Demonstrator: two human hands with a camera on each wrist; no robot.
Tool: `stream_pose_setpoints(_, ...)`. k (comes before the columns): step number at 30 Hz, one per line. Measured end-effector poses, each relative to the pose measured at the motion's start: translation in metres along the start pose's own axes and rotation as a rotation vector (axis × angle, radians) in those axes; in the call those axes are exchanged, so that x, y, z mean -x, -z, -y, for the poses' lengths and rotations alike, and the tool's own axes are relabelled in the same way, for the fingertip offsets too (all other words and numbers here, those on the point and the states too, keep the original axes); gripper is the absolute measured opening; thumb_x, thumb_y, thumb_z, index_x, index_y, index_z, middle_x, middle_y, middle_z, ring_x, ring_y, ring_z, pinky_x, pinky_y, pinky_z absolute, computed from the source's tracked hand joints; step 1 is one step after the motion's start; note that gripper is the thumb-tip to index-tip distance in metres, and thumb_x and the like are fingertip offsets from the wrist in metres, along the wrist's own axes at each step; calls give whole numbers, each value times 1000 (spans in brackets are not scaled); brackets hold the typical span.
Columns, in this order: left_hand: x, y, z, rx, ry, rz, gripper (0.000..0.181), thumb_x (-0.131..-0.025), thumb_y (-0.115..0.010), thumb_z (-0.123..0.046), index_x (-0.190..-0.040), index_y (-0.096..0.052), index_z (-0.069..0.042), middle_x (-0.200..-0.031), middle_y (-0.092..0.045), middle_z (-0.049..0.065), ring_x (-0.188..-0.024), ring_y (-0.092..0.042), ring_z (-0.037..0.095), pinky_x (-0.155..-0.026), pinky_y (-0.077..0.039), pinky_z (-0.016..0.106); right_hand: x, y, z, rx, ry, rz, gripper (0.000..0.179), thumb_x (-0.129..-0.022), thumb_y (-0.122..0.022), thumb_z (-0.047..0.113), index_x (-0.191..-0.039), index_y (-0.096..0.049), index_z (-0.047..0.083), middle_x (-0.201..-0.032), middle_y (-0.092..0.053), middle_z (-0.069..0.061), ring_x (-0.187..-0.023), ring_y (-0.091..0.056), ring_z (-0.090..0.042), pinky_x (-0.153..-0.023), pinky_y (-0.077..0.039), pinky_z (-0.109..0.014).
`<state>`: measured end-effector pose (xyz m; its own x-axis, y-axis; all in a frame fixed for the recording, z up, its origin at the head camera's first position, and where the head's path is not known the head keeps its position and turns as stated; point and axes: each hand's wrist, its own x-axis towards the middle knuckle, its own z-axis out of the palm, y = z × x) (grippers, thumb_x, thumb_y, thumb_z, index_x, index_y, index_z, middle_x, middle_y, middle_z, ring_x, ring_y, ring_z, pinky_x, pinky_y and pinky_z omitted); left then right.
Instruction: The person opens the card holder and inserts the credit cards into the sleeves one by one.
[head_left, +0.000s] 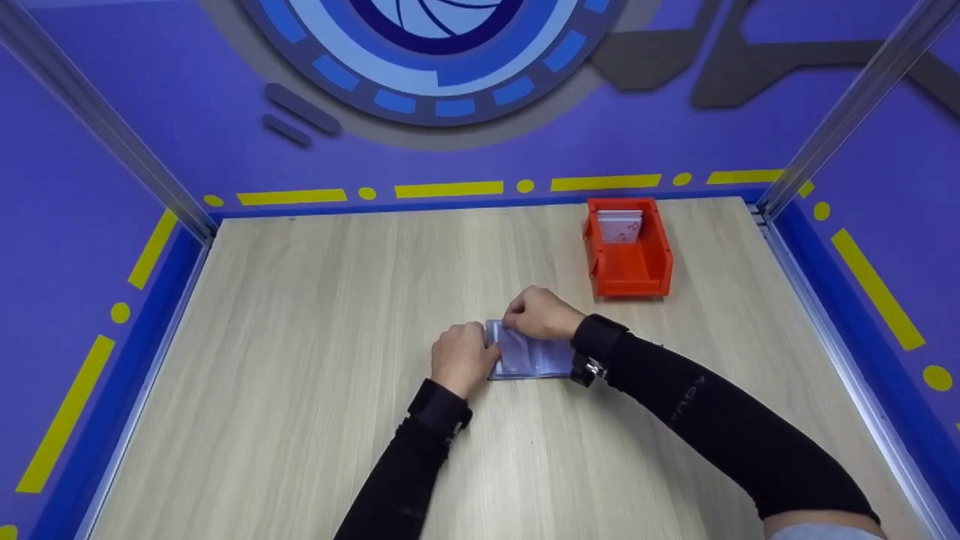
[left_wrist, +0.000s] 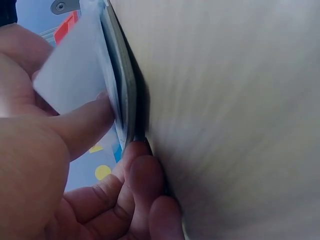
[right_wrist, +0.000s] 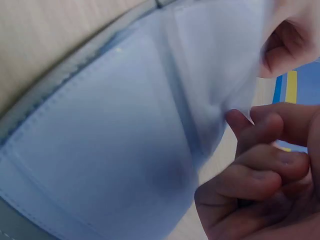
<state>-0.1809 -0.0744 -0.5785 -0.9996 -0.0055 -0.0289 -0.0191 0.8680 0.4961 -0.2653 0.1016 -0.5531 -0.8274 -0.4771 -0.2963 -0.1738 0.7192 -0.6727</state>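
Observation:
A small card album [head_left: 551,361] with clear plastic pages lies open on the table. My left hand [head_left: 461,356] holds its left edge, the thumb over the pages and the fingers curled by the edge at the tabletop in the left wrist view. With thumb and forefinger my right hand [head_left: 544,313] pinches a clear plastic page [right_wrist: 215,65] by its edge near the top. That page stands partly lifted in the left wrist view, above the grey cover [left_wrist: 127,85]. Stitch-like marks run along the album's border in the right wrist view.
An orange-red bin [head_left: 630,286] stands at the back right of the wooden table [head_left: 315,360], with a stack of printed cards [head_left: 620,227] upright inside. Blue-purple panels [head_left: 187,97] with metal corner posts wall in the back and both sides.

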Motion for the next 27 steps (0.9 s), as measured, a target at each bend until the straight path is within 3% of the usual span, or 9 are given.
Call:
stream_pose_setpoints(4,0,1,-1,-2,8,1,48,-96,-82,-27,-67,-45,-18,-68,-51,-3,-63,-51,17,-57,-37,35,4,0,1,56,73,28,20,-101,-70,17,-103,-88,9,-81,-73,4,-75,-57,-7,-71,-44,-22)
stream_pose_setpoints(8,0,0,-3,-31,-2,-24,37,-105,-72,-25,-72,-62,-11,-74,-68,8,-67,-67,25,-58,-49,42,8,1,1,106,148,42,22,-101,-68,13,-108,-88,8,-91,-78,0,-81,-60,-9,-77,-48,-22)
stream_pose_setpoints(12,1,-1,-4,-61,-7,-44,41,-112,-62,-29,-78,-70,-7,-81,-75,15,-73,-74,34,-61,-55,48,10,0,1,116,128,59,26,-103,-65,13,-115,-87,9,-97,-79,-1,-86,-63,-12,-80,-49,-24)
stream_pose_setpoints(16,2,-1,-4,-41,-15,-44,51,-107,-70,-44,-68,-56,-15,-68,-62,4,-61,-60,23,-54,-43,40,12,0,3,105,93,76,28,-103,-62,12,-117,-86,8,-107,-82,-4,-94,-66,-15,-86,-53,-28)
stream_pose_setpoints(20,4,-1,-3,-19,-30,-44,57,-97,-82,-52,-66,-47,-19,-65,-46,-4,-59,-46,16,-53,-32,34,13,2,4,110,90,98,31,-103,-60,11,-122,-84,7,-119,-82,-8,-101,-67,-16,-94,-54,-31)
stream_pose_setpoints(24,4,-1,-3,-14,-16,-35,53,-93,-87,-52,-69,-55,-17,-67,-49,-4,-62,-48,16,-55,-35,35,16,11,3,115,93,111,35,-105,-60,14,-132,-80,9,-119,-80,-10,-97,-62,-19,-85,-48,-31)
stream_pose_setpoints(27,3,-1,-3,-15,-1,-24,49,-93,-87,-50,-71,-60,-16,-69,-57,-2,-64,-54,18,-57,-40,37,18,26,1,83,92,48,32,-106,-62,15,-131,-80,8,-115,-78,-12,-92,-62,-23,-80,-47,-33)
